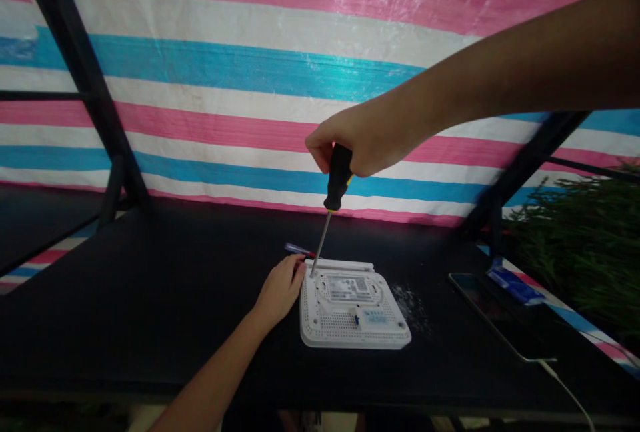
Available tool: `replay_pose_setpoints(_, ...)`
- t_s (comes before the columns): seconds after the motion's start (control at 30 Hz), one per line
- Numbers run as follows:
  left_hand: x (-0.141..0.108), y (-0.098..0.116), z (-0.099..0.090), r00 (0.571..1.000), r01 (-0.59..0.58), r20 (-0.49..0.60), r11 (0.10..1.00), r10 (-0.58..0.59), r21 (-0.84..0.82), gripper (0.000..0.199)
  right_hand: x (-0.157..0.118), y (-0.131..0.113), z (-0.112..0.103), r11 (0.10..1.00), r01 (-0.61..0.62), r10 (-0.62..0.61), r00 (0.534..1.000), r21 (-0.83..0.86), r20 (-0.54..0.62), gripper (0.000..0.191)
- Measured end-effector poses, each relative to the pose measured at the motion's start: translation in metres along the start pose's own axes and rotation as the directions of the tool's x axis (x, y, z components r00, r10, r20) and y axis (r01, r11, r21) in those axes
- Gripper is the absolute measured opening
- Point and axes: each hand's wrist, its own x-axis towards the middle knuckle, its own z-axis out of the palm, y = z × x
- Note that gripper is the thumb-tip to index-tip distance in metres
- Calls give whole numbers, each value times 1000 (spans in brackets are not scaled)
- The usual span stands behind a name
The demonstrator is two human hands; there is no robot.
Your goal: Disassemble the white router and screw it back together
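Observation:
A white plastic router-like device (340, 325) with labels and vent holes lies on the black table (150, 299). My right hand (367, 139) is wrapped round the black handle of a screwdriver (339, 175), whose shaft slants down to the device's back left corner. At the left edge of the device rests my left hand (283, 289), its fingers close together against the casing near that corner. Behind the device, partly hidden by my left fingers, is a small blue-and-red tool (299, 249).
To the right lie a phone (495, 315) with a white cable and a blue packet (517, 287). White crumbs are scattered beside the device. Black frame bars (83, 79) and a striped sheet (240, 72) stand behind; green foliage (585, 245) is at the right.

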Motion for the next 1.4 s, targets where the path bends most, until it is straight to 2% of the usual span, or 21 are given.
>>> replay_pose_setpoints(0.07, 0, 0, 0, 1000, -5, -1, 1000, 5, -7, 27, -4, -4, 3, 990, -70, 73, 997, -119, 18, 60)
replay_pose_setpoints(0.13, 0, 1, -1, 1000, -9, 1, 1000, 9, -12, 27, -5, -6, 5, 980, -149, 155, 987, -131, 36, 66)
replay_pose_setpoints(0.2, 0, 1, -1, 1000, -9, 1, 1000, 9, -14, 28, -5, -6, 4, 966, -239, 248, 965, -99, 90, 60)
replay_pose_setpoints(0.27, -1, 1, -1, 1000, -5, 0, 1000, 5, -13, 28, -1, -8, 1, 954, -283, 299, 927, -99, 227, 51)
replay_pose_setpoints(0.33, -1, -1, 0, 1000, -1, 3, 1000, 1, -10, 28, 3, -11, -5, 954, -278, 299, 894, -110, 334, 41)
replay_pose_setpoints(0.43, -1, -4, 0, 1000, 5, 8, 1000, -5, -6, 28, 8, -13, -16, 980, -195, 187, 890, -23, 415, 30)
replay_pose_setpoints(0.57, 0, -3, 1, 999, -20, 27, 999, 21, -34, 36, 18, -2, -19, 981, -174, 125, 905, 87, 407, 29)
replay_pose_setpoints(0.7, 0, 0, 2, 991, -72, 108, 993, 82, -89, 31, 30, 22, -8, 966, -152, 72, 934, 208, 350, 41)
replay_pose_setpoints(0.83, -1, 2, 3, 987, -75, 138, 993, 87, -92, 33, 32, 40, 5, 948, -108, 28, 965, 301, 260, 42)
replay_pose_setpoints(0.9, -1, 1, 4, 987, -74, 138, 994, 85, -78, 32, 28, 44, 9, 935, -114, 51, 980, 335, 191, 46)
replay_pose_setpoints(1.0, -2, 1, 4, 986, -78, 143, 995, 85, -59, 32, 19, 43, 11, 823, -162, 63, 979, 545, 195, 39)
replay_pose_setpoints(1.1, -2, 3, 4, 984, -82, 153, 995, 89, -48, 33, 9, 39, 10, 606, -210, -7, 963, 767, 269, 27)
replay_pose_setpoints(1.13, -2, 3, 4, 984, -82, 154, 996, 88, -46, 33, 6, 39, 11, 564, -216, -17, 962, 797, 274, 26)
replay_pose_setpoints(1.17, -2, 4, 3, 984, -82, 153, 996, 88, -43, 33, 3, 38, 12, 559, -206, -16, 966, 803, 259, 26)
replay_pose_setpoints(1.2, -2, 4, 3, 984, -82, 152, 996, 87, -41, 33, 1, 39, 14, 582, -184, 2, 974, 792, 225, 27)
replay_pose_setpoints(1.27, -2, 4, 3, 984, -84, 152, 996, 89, -39, 33, -2, 43, 21, 722, -103, 43, 994, 684, 104, 32)
replay_pose_setpoints(1.33, -2, 4, 3, 984, -89, 150, 995, 94, -40, 32, -3, 47, 28, 875, -29, 69, 996, 483, -65, 40)
replay_pose_setpoints(1.4, -2, 3, 3, 984, -94, 145, 995, 99, -41, 31, -3, 49, 33, 962, 13, 46, 977, 274, -206, 47)
